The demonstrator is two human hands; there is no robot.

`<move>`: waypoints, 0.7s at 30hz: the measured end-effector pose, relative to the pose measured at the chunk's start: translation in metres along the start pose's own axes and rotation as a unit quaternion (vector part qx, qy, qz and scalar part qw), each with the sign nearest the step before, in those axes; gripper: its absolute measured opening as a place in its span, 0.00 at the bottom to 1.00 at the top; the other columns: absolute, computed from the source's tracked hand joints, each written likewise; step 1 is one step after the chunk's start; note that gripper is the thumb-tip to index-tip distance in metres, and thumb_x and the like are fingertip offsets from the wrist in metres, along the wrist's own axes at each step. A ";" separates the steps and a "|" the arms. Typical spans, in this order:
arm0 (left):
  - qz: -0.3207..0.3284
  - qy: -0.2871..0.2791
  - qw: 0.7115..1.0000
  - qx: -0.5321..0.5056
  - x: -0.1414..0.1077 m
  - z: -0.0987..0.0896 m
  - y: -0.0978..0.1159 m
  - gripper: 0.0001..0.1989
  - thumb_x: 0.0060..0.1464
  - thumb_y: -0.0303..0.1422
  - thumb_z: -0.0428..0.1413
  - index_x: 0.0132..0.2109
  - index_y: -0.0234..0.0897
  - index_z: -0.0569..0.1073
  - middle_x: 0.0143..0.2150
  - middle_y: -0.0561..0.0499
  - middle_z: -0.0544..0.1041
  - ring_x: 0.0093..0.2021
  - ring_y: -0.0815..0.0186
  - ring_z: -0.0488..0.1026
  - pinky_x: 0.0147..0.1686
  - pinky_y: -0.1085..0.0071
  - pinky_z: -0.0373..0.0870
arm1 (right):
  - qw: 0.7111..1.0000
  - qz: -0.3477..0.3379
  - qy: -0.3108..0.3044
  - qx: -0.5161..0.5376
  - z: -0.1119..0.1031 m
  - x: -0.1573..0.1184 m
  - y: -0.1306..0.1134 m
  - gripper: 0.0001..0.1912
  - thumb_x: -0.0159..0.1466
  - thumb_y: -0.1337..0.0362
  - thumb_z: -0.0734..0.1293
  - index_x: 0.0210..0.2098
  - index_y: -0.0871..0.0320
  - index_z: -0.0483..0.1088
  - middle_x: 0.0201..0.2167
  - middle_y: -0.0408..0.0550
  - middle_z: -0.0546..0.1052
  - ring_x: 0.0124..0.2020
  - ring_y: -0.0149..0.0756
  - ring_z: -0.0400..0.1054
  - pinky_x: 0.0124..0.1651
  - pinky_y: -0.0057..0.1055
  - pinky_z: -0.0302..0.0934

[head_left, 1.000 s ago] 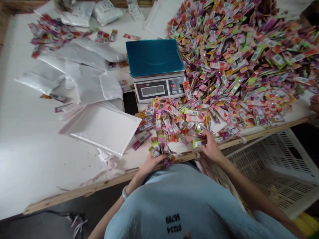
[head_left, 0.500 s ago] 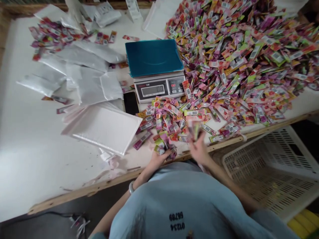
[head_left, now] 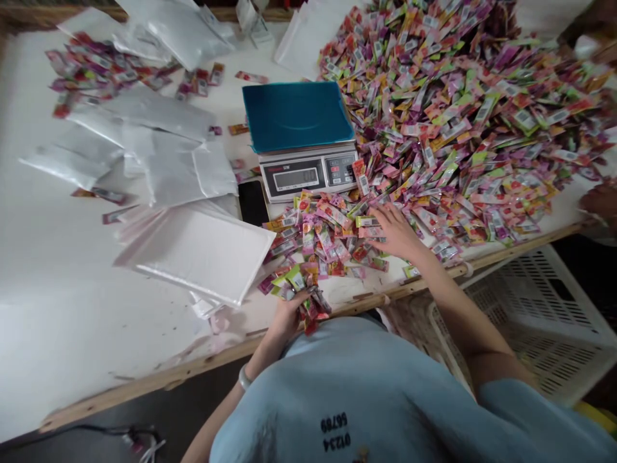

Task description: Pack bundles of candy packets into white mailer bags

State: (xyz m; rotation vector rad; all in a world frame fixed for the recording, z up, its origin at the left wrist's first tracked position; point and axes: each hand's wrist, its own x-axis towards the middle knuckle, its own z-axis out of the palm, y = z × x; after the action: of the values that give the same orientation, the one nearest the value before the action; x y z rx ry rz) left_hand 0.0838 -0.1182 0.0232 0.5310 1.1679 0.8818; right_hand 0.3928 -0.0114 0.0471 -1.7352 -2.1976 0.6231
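Note:
My left hand (head_left: pixel 288 315) is closed round a bunch of small colourful packets (head_left: pixel 301 292) at the table's front edge. Over the loose packets in front of the scale, my right hand (head_left: pixel 398 235) lies with its fingers spread, palm down, touching packets; whether any is under the palm is hidden. A digital scale (head_left: pixel 308 170) with a blue tray (head_left: pixel 297 116) stands behind both hands, its tray bare. The large heap of packets (head_left: pixel 448 122) spreads over the right side of the table.
A black phone (head_left: pixel 253 202) lies left of the scale. White bags (head_left: pixel 168 164) and flat sheets (head_left: pixel 202 251) cover the left middle. Below the table's wooden edge (head_left: pixel 193 368) stands a white crate (head_left: pixel 540 321). At the far right, another person's hand (head_left: pixel 600 199) shows.
My right hand has let go of its packets, moved right and forward, and spread open. My left hand has shifted slightly left with its bunch. At the back left, a white bag has appeared.

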 end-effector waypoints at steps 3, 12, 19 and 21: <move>0.004 0.004 1.000 -0.027 -0.001 0.002 0.001 0.25 0.39 0.42 0.72 0.45 0.40 0.78 0.34 0.48 0.84 0.45 0.51 0.82 0.48 0.60 0.77 | 0.998 -0.018 -0.005 -0.062 0.009 0.017 0.028 0.17 0.66 0.61 0.69 0.52 0.60 0.76 0.63 0.61 0.74 0.69 0.58 0.63 0.74 0.60 0.49; -0.003 0.006 1.000 -0.018 0.004 0.006 0.000 0.26 0.38 0.43 0.72 0.44 0.38 0.78 0.36 0.46 0.85 0.42 0.52 0.83 0.43 0.62 0.77 | 0.960 0.086 0.267 -0.002 0.006 -0.026 0.038 0.14 0.72 0.52 0.58 0.43 0.54 0.69 0.41 0.56 0.77 0.47 0.50 0.73 0.53 0.48 0.68; 0.002 0.006 1.000 -0.015 0.004 0.010 0.001 0.24 0.38 0.43 0.71 0.43 0.40 0.78 0.36 0.48 0.85 0.45 0.52 0.82 0.46 0.62 0.76 | 0.954 0.222 0.195 -0.044 0.048 -0.021 0.013 0.35 0.61 0.37 0.68 0.51 0.60 0.64 0.44 0.64 0.76 0.44 0.56 0.72 0.48 0.52 0.69; -0.001 0.006 1.000 -0.017 0.003 0.012 0.000 0.23 0.38 0.43 0.71 0.43 0.40 0.79 0.36 0.48 0.85 0.47 0.51 0.82 0.46 0.62 0.76 | 0.950 0.255 0.163 -0.076 0.056 -0.016 0.008 0.37 0.59 0.38 0.71 0.52 0.63 0.64 0.47 0.71 0.75 0.50 0.64 0.71 0.51 0.56 0.67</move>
State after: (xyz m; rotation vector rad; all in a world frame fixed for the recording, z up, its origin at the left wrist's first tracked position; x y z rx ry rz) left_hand 0.0949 -0.1150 0.0258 0.4964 1.1623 0.9034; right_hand 0.3772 -0.0345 -0.0045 -2.3193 -1.6137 0.2389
